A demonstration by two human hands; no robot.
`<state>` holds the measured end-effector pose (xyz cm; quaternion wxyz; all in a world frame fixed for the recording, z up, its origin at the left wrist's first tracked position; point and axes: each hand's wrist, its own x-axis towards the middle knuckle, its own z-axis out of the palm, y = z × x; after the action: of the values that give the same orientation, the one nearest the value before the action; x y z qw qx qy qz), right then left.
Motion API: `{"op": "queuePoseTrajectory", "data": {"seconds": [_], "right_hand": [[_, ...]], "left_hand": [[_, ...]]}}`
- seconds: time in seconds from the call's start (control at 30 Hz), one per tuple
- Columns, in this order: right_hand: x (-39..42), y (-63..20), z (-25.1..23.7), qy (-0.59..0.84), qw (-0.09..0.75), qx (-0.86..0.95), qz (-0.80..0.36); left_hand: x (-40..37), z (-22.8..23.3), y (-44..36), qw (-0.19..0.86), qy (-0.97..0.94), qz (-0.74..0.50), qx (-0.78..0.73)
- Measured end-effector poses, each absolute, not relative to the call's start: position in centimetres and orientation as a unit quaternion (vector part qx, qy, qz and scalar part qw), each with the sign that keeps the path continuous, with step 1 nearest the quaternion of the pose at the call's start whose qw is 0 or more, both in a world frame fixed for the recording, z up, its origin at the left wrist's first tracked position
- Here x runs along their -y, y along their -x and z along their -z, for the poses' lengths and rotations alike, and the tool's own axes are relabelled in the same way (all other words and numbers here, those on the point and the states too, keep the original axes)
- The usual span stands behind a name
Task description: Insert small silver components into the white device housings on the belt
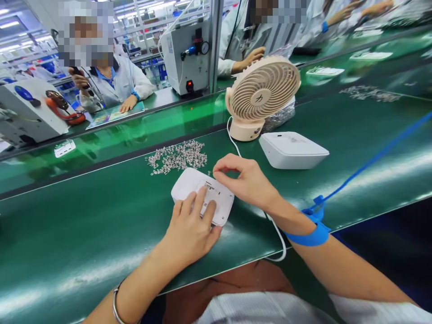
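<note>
- The white rounded-rectangle plastic housing (189,184) lies flat on the glossy green desk (84,234), close to its near edge and right in front of the person
- Its long axis runs from upper left to lower right across the view, and the far left end shows bare
- The left hand (191,227) rests on the housing's near half, fingers spread flat and pressing down; it pins the part rather than closing around it
- The right hand (248,180) hovers at the housing's right end, thumb and forefinger pinched together just above its top face; whether a small piece sits between the tips is too small to tell
- So the housing lies directly under the left hand and just to the left of and below the right fingertips; the right hand is the one nearer the recessed patch (212,191) on top
- A scatter of small silvery metal parts (177,157) lies on the desk just beyond the housing, within reach of either hand
- A second white plastic housing (292,148) sits well to the right, near a beige desk fan (261,92) whose white cable (278,236) runs down past the right wrist
- A blue wrist strap (308,234) circles the right wrist, its blue cord leading off to the right
- Other people in white coats sit at the far side, apart from these hands
</note>
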<state>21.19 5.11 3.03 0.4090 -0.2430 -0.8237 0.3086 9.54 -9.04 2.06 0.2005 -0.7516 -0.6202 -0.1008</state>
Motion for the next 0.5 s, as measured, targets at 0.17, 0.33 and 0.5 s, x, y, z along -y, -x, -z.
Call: {"op": "queuePoseTrajectory", "data": {"seconds": [0.17,0.33,0.5], "right_hand": [[-4.9,-20.5,-2.0,0.223,0.367,0.845,-0.32],[-4.6,-19.4,-1.0,0.203,0.348,0.86,-0.313],[-4.6,-18.8,-0.2,0.187,0.345,0.878,-0.274]], "left_hand": [[9.0,-1.3,-10.4,0.258,0.683,0.042,0.682],[9.1,-1.3,-10.5,0.252,0.679,0.029,0.688],[9.0,-1.0,-10.5,0.24,0.685,0.036,0.687]]}}
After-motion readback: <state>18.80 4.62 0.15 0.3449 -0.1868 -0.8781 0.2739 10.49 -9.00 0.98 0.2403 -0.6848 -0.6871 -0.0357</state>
